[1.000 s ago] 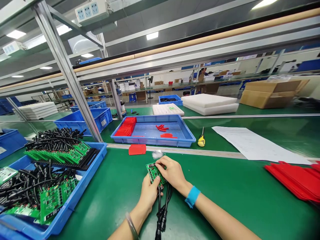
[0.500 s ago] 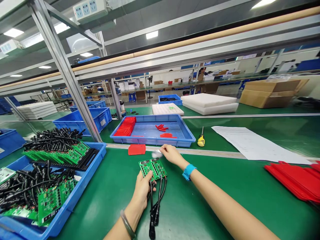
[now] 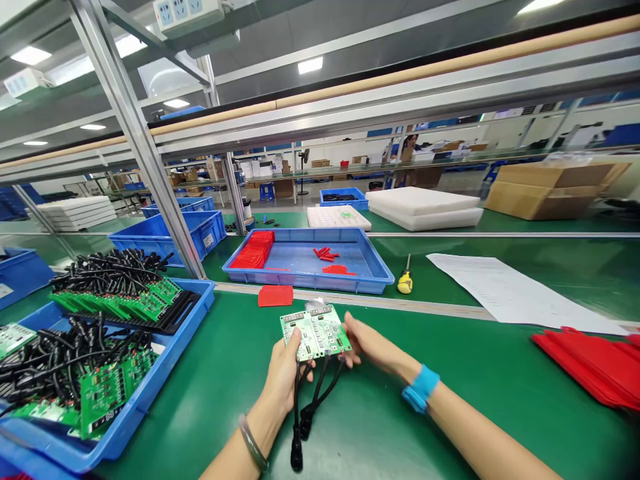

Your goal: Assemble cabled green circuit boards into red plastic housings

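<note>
A green circuit board (image 3: 315,331) with black cables (image 3: 305,413) hanging from it is held above the green bench. My left hand (image 3: 284,373) grips its left lower edge, thumb on top. My right hand (image 3: 367,343), with a blue wristband, holds the board's right edge, fingers curled beneath it. A small white scrap (image 3: 316,305) lies just behind the board, and a red plastic piece (image 3: 275,295) sits on the bench beyond it.
A blue bin (image 3: 165,360) at left holds several green boards with black cables. A shallow blue tray (image 3: 370,277) with red parts stands ahead. A yellow-handled screwdriver (image 3: 405,280), a paper sheet (image 3: 505,290) and red sheets (image 3: 595,367) lie to the right.
My right hand left the white scrap and came back to grip the board's right edge. The board rose and tilted up toward me, cables dangling.
</note>
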`<state>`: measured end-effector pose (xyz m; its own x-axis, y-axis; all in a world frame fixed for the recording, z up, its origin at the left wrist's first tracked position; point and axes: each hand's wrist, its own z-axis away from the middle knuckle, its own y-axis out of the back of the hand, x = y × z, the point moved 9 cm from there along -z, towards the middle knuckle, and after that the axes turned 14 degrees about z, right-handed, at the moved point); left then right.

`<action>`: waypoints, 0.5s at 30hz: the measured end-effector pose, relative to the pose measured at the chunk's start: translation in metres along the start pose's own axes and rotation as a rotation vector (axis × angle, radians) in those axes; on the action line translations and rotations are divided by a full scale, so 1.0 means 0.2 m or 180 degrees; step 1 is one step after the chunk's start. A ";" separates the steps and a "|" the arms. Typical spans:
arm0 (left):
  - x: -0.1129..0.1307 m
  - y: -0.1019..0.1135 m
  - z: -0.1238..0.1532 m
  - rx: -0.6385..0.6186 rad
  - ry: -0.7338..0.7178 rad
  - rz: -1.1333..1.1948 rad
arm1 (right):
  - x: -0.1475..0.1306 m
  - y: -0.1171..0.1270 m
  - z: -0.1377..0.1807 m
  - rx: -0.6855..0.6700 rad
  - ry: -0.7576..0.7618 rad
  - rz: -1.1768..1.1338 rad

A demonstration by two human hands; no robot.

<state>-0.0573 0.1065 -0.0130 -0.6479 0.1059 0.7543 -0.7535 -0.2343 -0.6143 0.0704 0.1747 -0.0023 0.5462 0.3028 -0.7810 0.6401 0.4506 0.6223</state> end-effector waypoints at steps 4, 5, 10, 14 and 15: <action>-0.05 -0.07 0.04 -0.0424 0.0282 0.0330 | -0.08 -0.14 0.19 -0.0224 0.0108 -0.1104; -0.06 -0.08 0.05 -0.0450 0.0310 0.0399 | -0.09 -0.17 0.21 -0.0183 0.0078 -0.1558; -0.07 -0.12 0.09 -0.0530 0.0589 0.0865 | -0.15 -0.26 0.24 0.0051 -0.0214 -0.3417; 0.13 -0.06 0.11 -0.0900 0.0506 -0.0508 | -0.05 -0.27 0.31 -0.0093 -0.0733 -0.3592; 0.20 0.00 0.10 -0.0881 0.0401 -0.1105 | 0.01 -0.26 0.33 -0.0139 -0.0893 -0.3478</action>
<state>-0.0813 0.0911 0.0222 -0.3476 0.2531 0.9028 -0.9186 0.1010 -0.3820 0.0731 0.0968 -0.0335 -0.1896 -0.4686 -0.8628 0.8326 0.3890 -0.3942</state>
